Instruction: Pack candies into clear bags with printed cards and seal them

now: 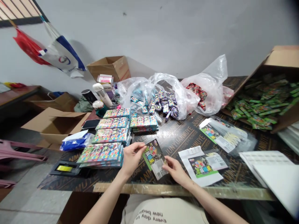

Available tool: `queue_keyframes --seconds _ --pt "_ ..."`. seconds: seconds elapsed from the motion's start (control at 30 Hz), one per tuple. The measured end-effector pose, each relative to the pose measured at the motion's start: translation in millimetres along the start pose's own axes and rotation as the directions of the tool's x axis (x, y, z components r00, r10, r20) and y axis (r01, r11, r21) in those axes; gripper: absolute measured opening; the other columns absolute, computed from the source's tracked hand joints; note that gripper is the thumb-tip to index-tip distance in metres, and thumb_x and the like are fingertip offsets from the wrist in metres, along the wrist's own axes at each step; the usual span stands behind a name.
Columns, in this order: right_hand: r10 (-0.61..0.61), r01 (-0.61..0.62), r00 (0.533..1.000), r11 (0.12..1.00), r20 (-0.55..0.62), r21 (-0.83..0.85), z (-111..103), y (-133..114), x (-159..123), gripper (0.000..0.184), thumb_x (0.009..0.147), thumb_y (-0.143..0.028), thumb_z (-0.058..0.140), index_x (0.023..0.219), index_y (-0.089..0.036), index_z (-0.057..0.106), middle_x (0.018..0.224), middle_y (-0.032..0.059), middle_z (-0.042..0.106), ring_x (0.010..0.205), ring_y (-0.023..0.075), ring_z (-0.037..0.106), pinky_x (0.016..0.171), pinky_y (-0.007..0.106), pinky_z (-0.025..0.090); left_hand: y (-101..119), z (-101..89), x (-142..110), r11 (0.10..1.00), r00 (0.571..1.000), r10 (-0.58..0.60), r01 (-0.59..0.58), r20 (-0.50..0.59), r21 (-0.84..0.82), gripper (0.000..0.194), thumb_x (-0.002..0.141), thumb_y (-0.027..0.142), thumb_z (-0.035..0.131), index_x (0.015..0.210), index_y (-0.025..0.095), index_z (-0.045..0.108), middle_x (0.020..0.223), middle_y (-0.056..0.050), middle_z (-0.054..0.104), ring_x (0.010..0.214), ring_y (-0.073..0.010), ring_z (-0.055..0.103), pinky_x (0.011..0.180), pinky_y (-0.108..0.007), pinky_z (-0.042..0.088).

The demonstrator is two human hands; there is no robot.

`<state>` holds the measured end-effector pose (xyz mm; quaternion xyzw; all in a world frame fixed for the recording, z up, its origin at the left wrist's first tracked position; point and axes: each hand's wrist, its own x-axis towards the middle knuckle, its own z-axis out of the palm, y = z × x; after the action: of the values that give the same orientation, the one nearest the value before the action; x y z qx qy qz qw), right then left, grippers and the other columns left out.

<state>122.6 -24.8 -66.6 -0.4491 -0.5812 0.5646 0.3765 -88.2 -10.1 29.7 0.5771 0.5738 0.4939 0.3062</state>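
Observation:
Between my two hands, above the table near its front edge, is a printed plastic pouch [154, 158] with a green and black design and a pale lower panel. My left hand [133, 157] pinches its upper left edge between thumb and fingers. On the lower right edge, the thumb and fingers of my right hand [175, 169] grip it. Just right of that hand, a similar pouch [202, 166] lies on white paper [211, 183]. More printed pouches [216, 134] lie farther back. To the left of my left hand stand stacks of colourful packet strips [101, 152].
Clear plastic bags [211, 84] with small wrapped packets [163, 102] line the back. At right, a tilted carton [259, 74] holds green packets [261, 105]. White sheets [280, 177] lie front right. Left are a tape dispenser [67, 169], bottles [102, 95] and an open carton [60, 124].

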Motion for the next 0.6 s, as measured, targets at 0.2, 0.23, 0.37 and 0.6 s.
queue_keyframes --seconds 0.2,0.23,0.37,0.6 --pt "-0.083 0.122 0.98 0.968 0.182 -0.219 -15.3 -19.7 69.2 0.023 0.075 -0.036 0.058 0.088 -0.019 0.066 0.073 0.0011 0.063 0.067 0.0176 0.055 0.064 0.029 0.042 -18.8 -16.8 -7.5 0.907 0.999 0.025 -0.008 -0.035 0.42 0.019 0.073 0.02 0.057 0.091 0.02 0.063 0.097 -0.008 0.064 0.093 -0.0247 0.059 0.083 -0.04 0.046" --pt "-0.094 0.181 0.953 0.939 0.287 -0.293 -18.8 -24.6 79.4 0.022 0.073 -0.037 0.06 0.084 -0.019 0.068 0.073 0.0017 0.064 0.068 0.0186 0.056 0.066 0.029 0.042 -23.4 -13.2 -9.6 0.871 0.999 0.042 -0.049 0.024 0.488 0.022 0.072 0.018 0.056 0.094 0.021 0.062 0.106 -0.01 0.061 0.102 -0.0263 0.054 0.089 -0.043 0.042" --pt "-0.302 0.418 0.906 0.749 0.297 -0.513 -19.3 -50.9 133.1 0.02 0.073 -0.036 0.062 0.083 -0.02 0.068 0.082 0.0054 0.064 0.081 0.0211 0.056 0.074 0.032 0.042 -44.3 18.0 -11.6 0.851 0.921 -0.055 -0.159 0.386 0.501 0.051 0.063 0.036 0.069 0.11 0.022 0.057 0.128 -0.014 0.047 0.121 -0.0332 0.038 0.101 -0.056 0.024" --pt "-0.271 0.425 0.899 0.356 0.344 -0.832 1.8 -89.0 312.3 0.041 0.077 -0.023 0.055 0.116 -0.014 0.053 0.118 0.0137 0.053 0.113 0.026 0.043 0.094 0.039 0.032 -89.3 87.5 -0.9 0.938 0.714 -0.075 -0.187 0.696 0.293 0.093 0.056 0.049 0.07 0.135 0.026 0.029 0.142 -0.017 0.023 0.129 -0.0376 0.02 0.104 -0.056 0.014"
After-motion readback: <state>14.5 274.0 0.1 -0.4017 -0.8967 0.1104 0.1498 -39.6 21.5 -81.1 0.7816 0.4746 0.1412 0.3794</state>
